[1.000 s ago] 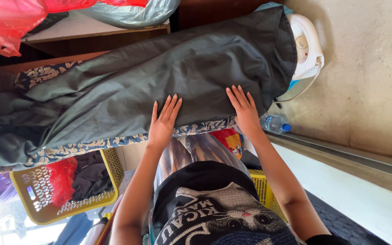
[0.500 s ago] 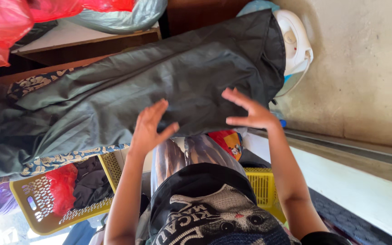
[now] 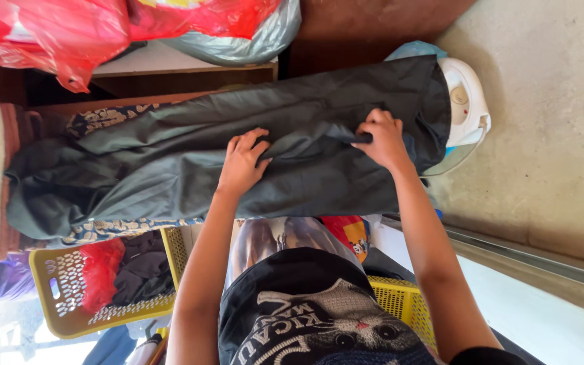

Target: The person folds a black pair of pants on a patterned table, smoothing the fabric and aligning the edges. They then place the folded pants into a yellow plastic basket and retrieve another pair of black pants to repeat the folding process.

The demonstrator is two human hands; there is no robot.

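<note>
- Dark green garment (image 3: 170, 169): spread lengthwise across the patterned table (image 3: 103, 230).
- Left hand (image 3: 243, 162): fingers curled, gripping a fold of the cloth.
- Right hand (image 3: 383, 138): pinched closed on a fold near the white iron (image 3: 466, 101).

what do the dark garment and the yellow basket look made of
Dark garment: thin woven cloth, matte grey-green, likely cotton or a blend; it creases softly where both hands pinch it. Yellow basket: moulded plastic, slightly glossy, with a regular perforated wall.
</note>
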